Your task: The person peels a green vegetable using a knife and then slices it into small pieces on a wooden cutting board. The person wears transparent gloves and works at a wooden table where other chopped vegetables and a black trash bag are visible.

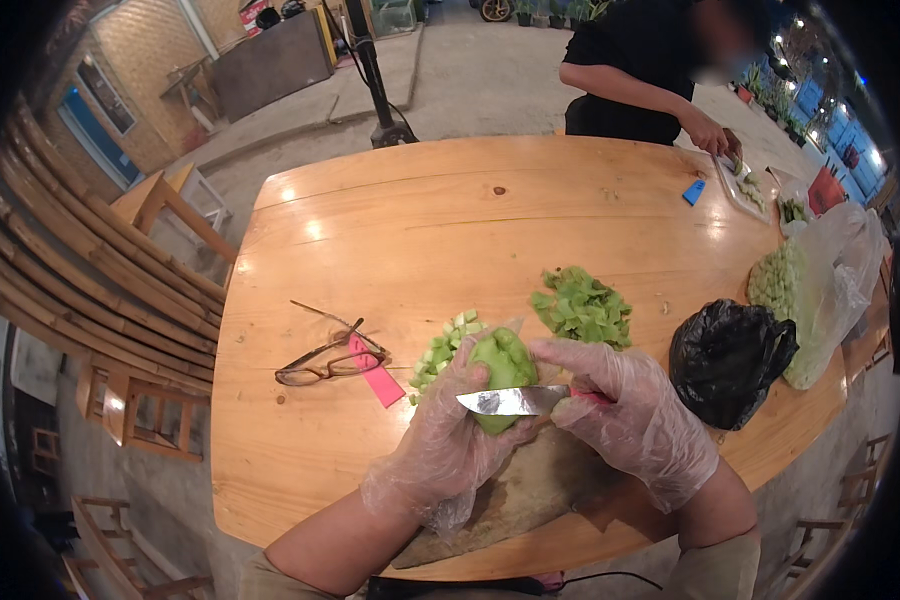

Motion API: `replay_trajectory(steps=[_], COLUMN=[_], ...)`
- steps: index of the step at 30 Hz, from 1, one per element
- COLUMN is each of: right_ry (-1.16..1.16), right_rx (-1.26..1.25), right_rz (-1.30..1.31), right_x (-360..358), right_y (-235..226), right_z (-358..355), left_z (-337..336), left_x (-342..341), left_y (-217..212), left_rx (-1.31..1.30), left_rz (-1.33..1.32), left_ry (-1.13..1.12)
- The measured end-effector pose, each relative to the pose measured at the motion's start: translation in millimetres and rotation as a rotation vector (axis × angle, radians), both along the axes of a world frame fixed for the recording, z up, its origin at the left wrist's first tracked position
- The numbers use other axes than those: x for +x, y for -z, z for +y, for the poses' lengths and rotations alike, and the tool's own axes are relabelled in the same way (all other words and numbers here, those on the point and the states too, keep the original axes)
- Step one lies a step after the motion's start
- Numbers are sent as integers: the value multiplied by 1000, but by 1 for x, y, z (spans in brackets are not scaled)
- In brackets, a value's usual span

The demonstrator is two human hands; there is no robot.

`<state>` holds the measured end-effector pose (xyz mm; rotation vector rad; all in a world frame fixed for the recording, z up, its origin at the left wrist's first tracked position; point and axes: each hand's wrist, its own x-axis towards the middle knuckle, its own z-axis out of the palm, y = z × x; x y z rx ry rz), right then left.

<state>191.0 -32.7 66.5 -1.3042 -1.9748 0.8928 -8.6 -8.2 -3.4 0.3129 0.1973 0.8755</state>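
Left hand (460, 415) is cradling a green vegetable (503, 365) above the bench (370, 220), toward its near edge.
Its fingers are hugging the sides; the right hand (638, 408) is gripping a knife (510, 401). Likely firm, light and slippery, the vegetable is favouring a broad-sided hold.

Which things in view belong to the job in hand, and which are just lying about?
Seemingly in use:
knife in right hand
green vegetable in left hand
board
cut chunks
green pile

Apparently lying about:
glasses
pink strip
blue strip
black bag, contents hidden
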Motion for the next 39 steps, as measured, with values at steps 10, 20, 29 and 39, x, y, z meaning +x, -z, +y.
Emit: replay_trajectory(steps=[10,20,29,39], right_ry=[-22,-21,-28,-6], right_rx=[-177,-131,-224,-194], right_rz=[89,184,398,393], right_x=[0,-3,1,-3], right_y=[-12,1,15,10], right_z=[-1,-4,-4,-6], left_z=[-4,-8,-10,-8], left_x=[4,4,4,5], left_y=[-9,-10,-13,-11], left_rx=[23,90,236,200], left_rz=[98,228,488,631], left_ry=[-56,-110,-107,-42])
